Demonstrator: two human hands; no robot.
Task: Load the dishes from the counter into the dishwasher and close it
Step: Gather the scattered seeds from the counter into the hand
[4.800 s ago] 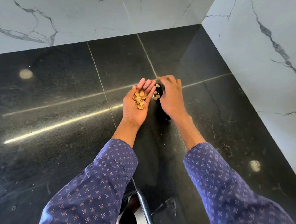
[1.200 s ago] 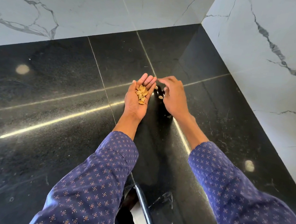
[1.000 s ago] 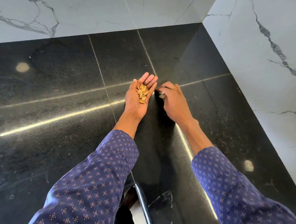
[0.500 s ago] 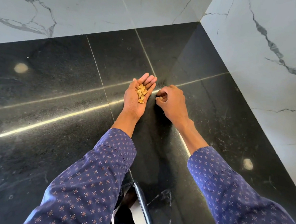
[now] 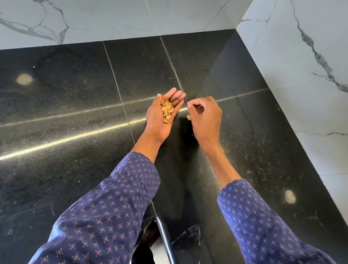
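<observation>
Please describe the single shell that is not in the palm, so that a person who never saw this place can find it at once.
Start at the black counter and find the two hands near its middle. The left hand lies palm up with a heap of shells. The lone shell shows just under the right hand's curled fingers, apart from the heap.

White marble walls (image 5: pixel 117 9) with grey veins are meeting in a corner behind the glossy black stone slabs. Pale pistachio shells (image 5: pixel 167 112) are lying in a small heap, one loose shell (image 5: pixel 189 117) sitting just beside them.
</observation>
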